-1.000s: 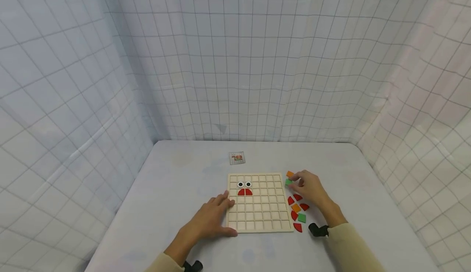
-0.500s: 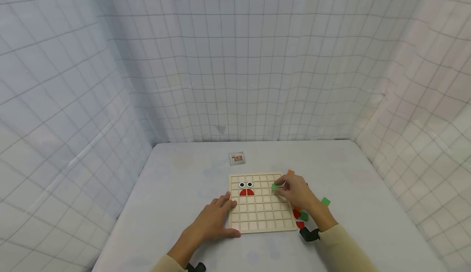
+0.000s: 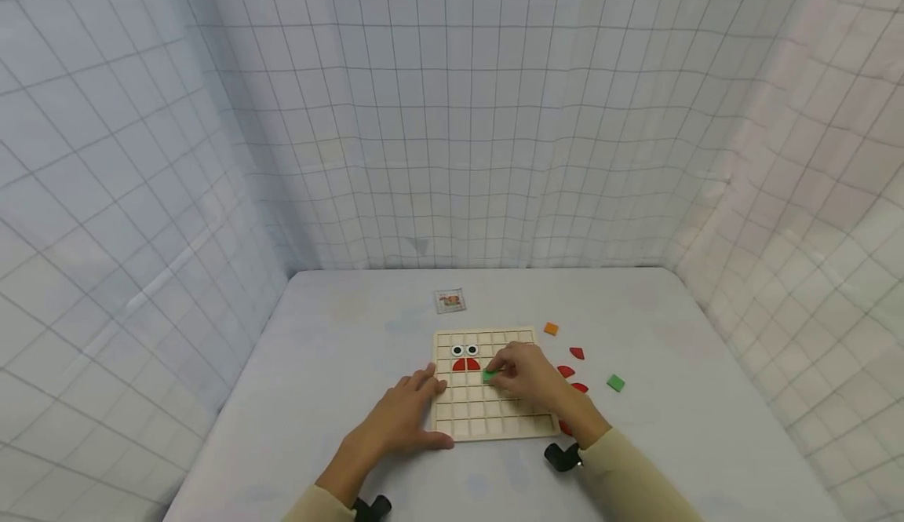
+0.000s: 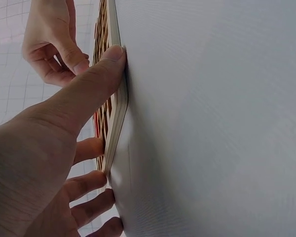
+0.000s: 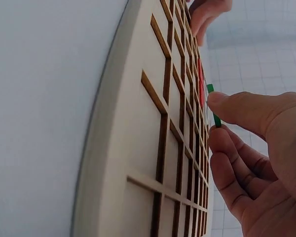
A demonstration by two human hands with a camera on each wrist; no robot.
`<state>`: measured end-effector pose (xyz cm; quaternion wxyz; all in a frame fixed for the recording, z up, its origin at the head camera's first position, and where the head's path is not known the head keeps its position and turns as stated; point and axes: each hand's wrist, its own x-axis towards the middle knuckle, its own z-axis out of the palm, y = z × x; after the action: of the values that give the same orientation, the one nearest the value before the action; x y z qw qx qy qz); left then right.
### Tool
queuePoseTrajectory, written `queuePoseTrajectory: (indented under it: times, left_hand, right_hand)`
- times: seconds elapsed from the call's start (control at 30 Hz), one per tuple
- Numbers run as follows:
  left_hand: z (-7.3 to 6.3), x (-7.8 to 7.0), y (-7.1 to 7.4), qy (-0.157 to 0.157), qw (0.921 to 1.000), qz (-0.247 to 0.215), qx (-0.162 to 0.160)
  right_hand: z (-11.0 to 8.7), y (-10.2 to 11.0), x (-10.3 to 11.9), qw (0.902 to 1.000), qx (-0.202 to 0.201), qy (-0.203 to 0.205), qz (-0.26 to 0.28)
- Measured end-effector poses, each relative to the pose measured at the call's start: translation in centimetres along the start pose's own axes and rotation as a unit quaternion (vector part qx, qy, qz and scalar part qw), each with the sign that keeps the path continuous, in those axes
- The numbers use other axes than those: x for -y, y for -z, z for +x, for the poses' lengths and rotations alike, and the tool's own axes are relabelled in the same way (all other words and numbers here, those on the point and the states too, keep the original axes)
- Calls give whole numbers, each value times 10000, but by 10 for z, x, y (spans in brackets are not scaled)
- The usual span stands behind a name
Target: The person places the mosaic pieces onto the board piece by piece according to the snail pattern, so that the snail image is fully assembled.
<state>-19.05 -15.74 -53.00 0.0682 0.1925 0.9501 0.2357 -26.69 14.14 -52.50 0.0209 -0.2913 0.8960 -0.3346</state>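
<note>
My right hand (image 3: 526,377) pinches a green square tile (image 3: 488,377) between thumb and fingers, over the wooden grid board (image 3: 494,430). In the right wrist view the green tile stands on edge, just off the board's surface. Two round eye tiles (image 3: 464,350) lie in neighbouring cells of the board, with two red quarter-circle tiles (image 3: 466,364) directly below them. At the board's left side rests my left hand (image 3: 404,414), fingers spread; its thumb lies on the near left corner, as the left wrist view shows.
Right of the board lie an orange tile (image 3: 552,328), another green square tile (image 3: 616,383) and several red quarter-circle tiles (image 3: 577,353), some partly behind the right arm. A small picture card (image 3: 450,301) lies beyond the board. Grid-patterned curtains (image 3: 452,153) surround the white table.
My right hand has picked up a green tile from beside the board and carried it left over the grid. Another green tile now lies farther right on the table. The left hand stays put.
</note>
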Motion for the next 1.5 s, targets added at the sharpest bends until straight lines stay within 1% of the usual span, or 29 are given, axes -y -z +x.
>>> queuePoseTrajectory:
  times: [0.17,0.3,0.4,0.5,0.73,0.9,1.07,1.37,1.5]
  left_hand:
    - [0,0,2,31,10000,-39,-9]
    - [0,-1,3,68,10000,-36,59]
    - [0,-2,1,71,9999,-50,82]
    - [2,-3,-1,68,10000,-50,30]
    - [4,0,1,42,10000,28,37]
    - [5,-2,2,43,10000,35,39]
    - [4,-5,5,-29,10000,23,63]
    - [4,-9,5,10,9999,50,95]
    - [2,-8,5,45,9999,107,88]
  right_hand:
    - [3,-9,7,9999,151,21,58]
    - [4,-15,9,9997,225,-36,0]
    - [4,-16,9,9997,192,-78,-102]
    - [4,-14,9,9999,129,-63,-95]
    - [8,-13,15,9997,169,-152,-73]
    - [8,-14,17,9996,111,-198,-141]
    - [11,-16,18,9992,47,-258,-289]
    - [14,-20,21,9996,6,-282,-32]
    - [15,-22,23,9998,-65,-188,-66]
